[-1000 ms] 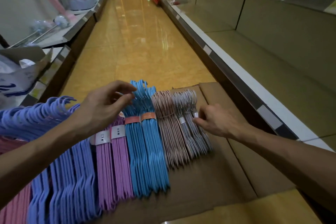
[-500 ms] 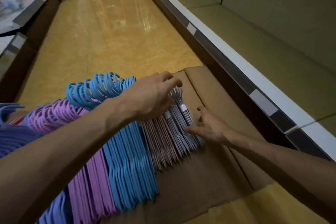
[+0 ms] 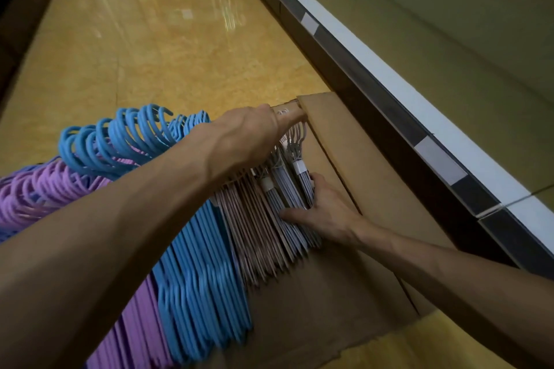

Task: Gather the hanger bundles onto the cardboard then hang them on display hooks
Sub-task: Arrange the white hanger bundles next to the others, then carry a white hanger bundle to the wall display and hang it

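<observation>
1. At the far left lie the purple hanger bundles [image 3: 141,323], their hooks fanned out toward the upper left, partly hidden under the left forearm.
2. Just beside them on the right are the blue hanger bundles [image 3: 198,278], laid lengthwise on the flattened cardboard [image 3: 329,302], with their curled hooks raised at the far end.
3. The left hand [image 3: 251,138] reaches across the blue bundles to the hook end of the thinner bundles; its fingers curl down over their tops, with the index finger stretched toward the cardboard's far edge. Whether it actually grips them cannot be told, since the fingertips are hidden.
4. Next come the pink hanger bundles [image 3: 257,237], touching the blue ones.
5. Against them lie the grey hanger bundles [image 3: 287,189], tied with white bands near the hooks.
6. The right hand [image 3: 326,213] rests open, fingers spread, pressed against the right side of the grey bundles, its palm on the cardboard.
7. To the right, a bare shelf [image 3: 449,75] with a white price rail runs along the yellow floor [image 3: 150,39].
</observation>
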